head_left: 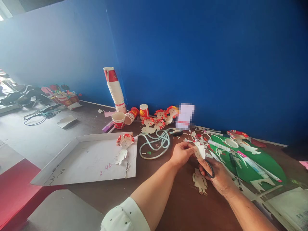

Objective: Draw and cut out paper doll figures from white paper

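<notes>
Between the thumb and fingers of my left hand point(181, 154) is a small white paper cutout point(200, 150). My right hand point(220, 178) grips a pair of scissors point(211, 171) by the dark handles, close against the cutout; the blades are mostly hidden. Below them on the brown table lies a doll-shaped paper cutout point(200, 182). A finished-looking paper doll point(125, 141) with a red fringed head rests on the white box lid to the left. More red-fringed paper dolls point(160, 115) lie at the foot of the blue wall.
A tall stack of paper cups point(116, 93) leans by the wall, with loose cups point(118, 120) beside it. A white box lid point(91, 160) lies left, a coiled pale cable point(154, 148) centre. Markers point(218, 145) and scraps cover a green mat point(271, 160) at right.
</notes>
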Demonstrator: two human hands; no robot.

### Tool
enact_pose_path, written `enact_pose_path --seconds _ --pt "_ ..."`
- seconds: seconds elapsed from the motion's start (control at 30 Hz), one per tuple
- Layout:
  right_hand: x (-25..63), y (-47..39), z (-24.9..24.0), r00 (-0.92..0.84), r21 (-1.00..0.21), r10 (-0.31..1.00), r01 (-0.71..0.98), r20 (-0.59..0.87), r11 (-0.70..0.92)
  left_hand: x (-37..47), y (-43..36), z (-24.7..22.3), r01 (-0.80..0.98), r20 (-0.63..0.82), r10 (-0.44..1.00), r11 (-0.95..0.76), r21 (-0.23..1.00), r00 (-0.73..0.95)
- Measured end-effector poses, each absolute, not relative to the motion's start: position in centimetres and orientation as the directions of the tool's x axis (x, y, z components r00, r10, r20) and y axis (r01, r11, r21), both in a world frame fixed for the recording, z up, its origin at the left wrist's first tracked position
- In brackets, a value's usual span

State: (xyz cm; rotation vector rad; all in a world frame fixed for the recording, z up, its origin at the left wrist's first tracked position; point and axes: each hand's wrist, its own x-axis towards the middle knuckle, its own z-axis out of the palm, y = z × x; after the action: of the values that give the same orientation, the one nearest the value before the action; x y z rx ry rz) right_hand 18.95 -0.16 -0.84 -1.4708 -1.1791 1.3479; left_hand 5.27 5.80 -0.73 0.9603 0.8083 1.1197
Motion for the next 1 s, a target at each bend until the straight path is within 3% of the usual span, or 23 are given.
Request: enact_pose_path --seconds 0.73,1.0 --pt "19.0 0.0 -0.3 0.062 -0.961 0.98 0.194 -0.187 -0.196 5.2 6.3 -1.6 -0.292 -0.02 0.977 0.084 0.953 0.214" --pt "19.9 0.7 -0.8 0.241 -0.961 0.97 0.271 0.02 -0.048 5.5 6.5 -2.8 -0.235 0.019 0.98 0.029 0.972 0.199"
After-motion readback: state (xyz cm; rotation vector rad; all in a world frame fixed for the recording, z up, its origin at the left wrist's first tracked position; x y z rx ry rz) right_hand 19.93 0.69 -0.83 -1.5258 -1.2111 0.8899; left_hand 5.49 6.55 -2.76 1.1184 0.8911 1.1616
